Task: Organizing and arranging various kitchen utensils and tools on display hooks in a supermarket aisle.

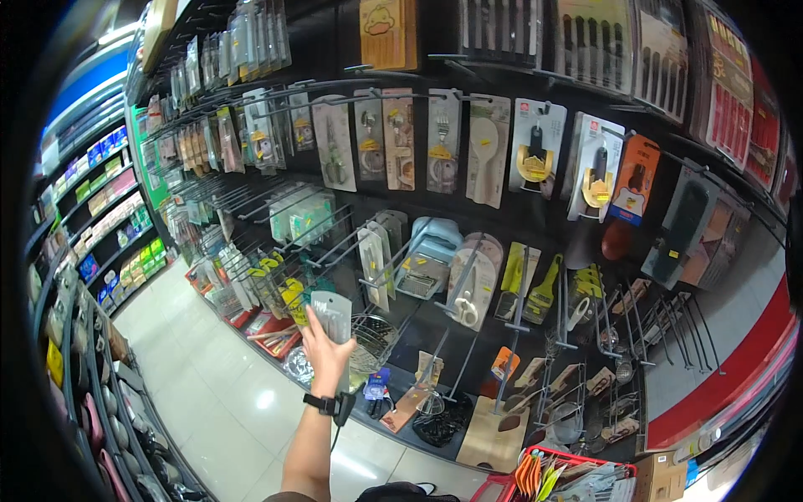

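Note:
My left hand (325, 351) grips a flat, pale grey packaged item (332, 314) by its sides, thumb on the right edge and fingers on the left. The package stands upright and has a hang hole at its top. A black strap with a small device (332, 405) circles the wrist. Beside the hand, to the right, are metal strainer baskets (373, 339); yellow-green packaged items (293, 301) hang behind it to the left. My right hand is out of view; before me is a black rack wall hung with packaged kitchen utensils.
Metal display hooks (464, 276) jut out from the rack. At the bottom right stands a red basket (564, 457) with packaged goods, near a cardboard box (662, 477). A wooden cutting board (492, 439) leans low on the rack. Shelves (103, 219) line the far left beyond a tiled floor (232, 383).

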Demonstrator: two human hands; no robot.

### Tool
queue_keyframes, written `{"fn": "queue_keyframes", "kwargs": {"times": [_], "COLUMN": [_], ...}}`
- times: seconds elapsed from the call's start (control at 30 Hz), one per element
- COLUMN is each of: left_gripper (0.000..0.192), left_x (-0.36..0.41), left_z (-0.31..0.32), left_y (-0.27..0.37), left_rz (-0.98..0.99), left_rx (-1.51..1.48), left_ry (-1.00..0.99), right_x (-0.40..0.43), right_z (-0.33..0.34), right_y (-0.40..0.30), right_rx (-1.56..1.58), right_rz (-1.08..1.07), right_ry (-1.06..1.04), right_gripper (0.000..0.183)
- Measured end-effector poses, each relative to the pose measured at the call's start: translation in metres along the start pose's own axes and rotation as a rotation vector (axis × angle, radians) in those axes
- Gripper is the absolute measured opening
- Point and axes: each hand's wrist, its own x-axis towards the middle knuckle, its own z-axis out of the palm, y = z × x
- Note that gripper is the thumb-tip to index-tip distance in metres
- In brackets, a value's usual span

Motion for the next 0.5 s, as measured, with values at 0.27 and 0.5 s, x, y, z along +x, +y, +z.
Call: {"fn": "queue_keyframes", "kwargs": {"times": [0.27, 0.5], "left_gripper": [0.114, 0.113], "left_x": [0.057, 0.075], "left_z": [0.015, 0.026], "left_y": [-0.002, -0.006], "left_rz": [-0.005, -0.03], "left_rx": [0.073, 0.145], "left_ry": [-0.017, -0.013], "right_x": [0.008, 0.015], "right_z": [0.0, -0.001], "right_y": [-0.018, -0.016], "right_rx": [-0.006, -0.014], "right_rz": [-0.015, -0.022], "right_ry": [-0.04, -0.052], "right_gripper": [0.048, 0.046]}}
